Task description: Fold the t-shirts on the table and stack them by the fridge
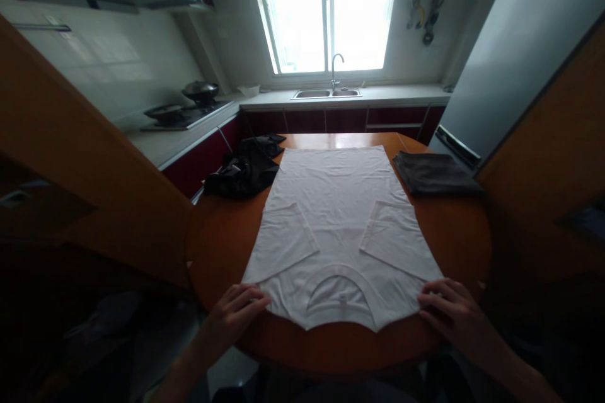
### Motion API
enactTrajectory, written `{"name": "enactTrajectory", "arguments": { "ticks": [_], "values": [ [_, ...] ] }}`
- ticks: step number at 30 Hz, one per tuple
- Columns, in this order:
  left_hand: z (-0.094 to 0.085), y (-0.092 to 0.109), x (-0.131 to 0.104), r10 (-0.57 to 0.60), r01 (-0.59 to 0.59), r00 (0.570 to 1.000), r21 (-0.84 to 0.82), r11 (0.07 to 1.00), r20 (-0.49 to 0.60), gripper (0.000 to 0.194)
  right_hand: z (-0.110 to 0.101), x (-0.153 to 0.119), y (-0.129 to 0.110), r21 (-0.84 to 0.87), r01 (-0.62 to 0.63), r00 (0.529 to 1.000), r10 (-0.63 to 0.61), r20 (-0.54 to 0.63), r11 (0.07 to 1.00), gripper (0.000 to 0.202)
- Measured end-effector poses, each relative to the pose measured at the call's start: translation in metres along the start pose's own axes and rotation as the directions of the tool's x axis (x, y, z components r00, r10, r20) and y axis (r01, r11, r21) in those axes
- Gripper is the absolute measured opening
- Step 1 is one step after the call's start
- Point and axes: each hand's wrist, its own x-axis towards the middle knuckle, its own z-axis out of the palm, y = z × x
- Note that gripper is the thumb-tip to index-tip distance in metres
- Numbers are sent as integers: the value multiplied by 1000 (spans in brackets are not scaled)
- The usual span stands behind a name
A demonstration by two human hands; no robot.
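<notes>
A white T-shirt (338, 201) lies spread on the round wooden table (222, 233), its neckline towards me and its hem at the far side. Both sleeves are folded inward over the body. At the near left shoulder corner, my left hand (239, 310) is closed on the fabric, fingers pinched together. My right hand (454, 312) pinches the opposite shoulder corner in the same way. Between the hands, the collar curves near the table's front edge.
A dark folded cloth (435, 174) lies at the table's right. Crumpled black clothing (243, 170) is at the left. Beyond are a counter with a sink (312, 94), a stove with a pan (201, 91) and a refrigerator (515, 50).
</notes>
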Motion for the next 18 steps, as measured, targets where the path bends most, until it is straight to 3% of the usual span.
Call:
{"name": "enactTrajectory", "arguments": {
  "ticks": [5,11,18],
  "values": [
    [1,-5,-6,-3,-2,997,73,997,72,38,-5,2,3,-67,78,996,-81,-38,995,19],
    [0,-23,-14,-121,110,991,202,973,47,52,-8,-2,15,-174,96,991,-111,-79,980,38],
    [7,-29,-19,-176,187,980,138,973,-91,33,-8,-3,25,-217,69,988,-96,-118,974,38]
  ]
}}
